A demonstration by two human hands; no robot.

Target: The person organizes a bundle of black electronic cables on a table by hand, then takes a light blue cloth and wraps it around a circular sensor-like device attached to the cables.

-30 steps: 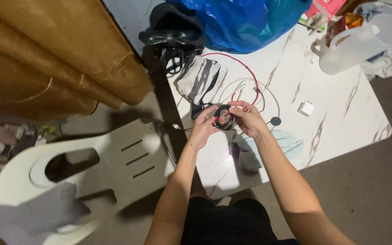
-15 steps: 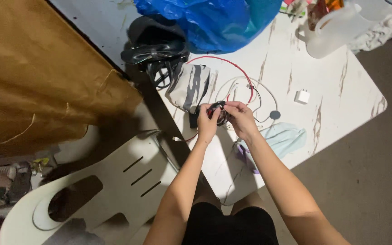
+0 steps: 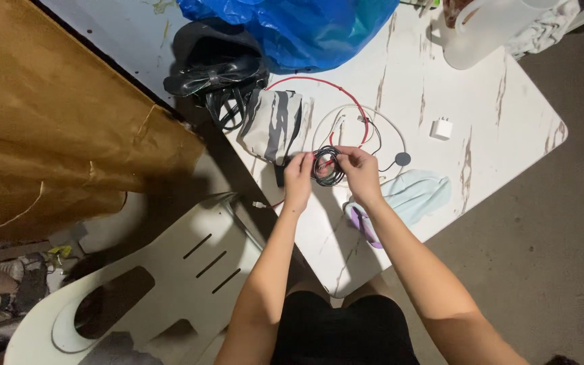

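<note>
Hands meet over the near left part of a white marble-patterned table, both pinching one small coil of black cable with a red strand running through it. The left hand grips the coil's left side with fingers closed on it; the right hand pinches the right side between thumb and fingertips. The coil is held just above the tabletop, in front of a striped grey-and-white pouch. Behind the hands a loose red wire arcs across the table, with a thin white cable looped beside it. A small round black disc lies just right of the right hand. A pale blue cloth lies near the right forearm. A white plug adapter sits well apart, further right. A blue plastic bag and a black bundle of straps occupy the far side. A white plastic chair stands left of the table.
</note>
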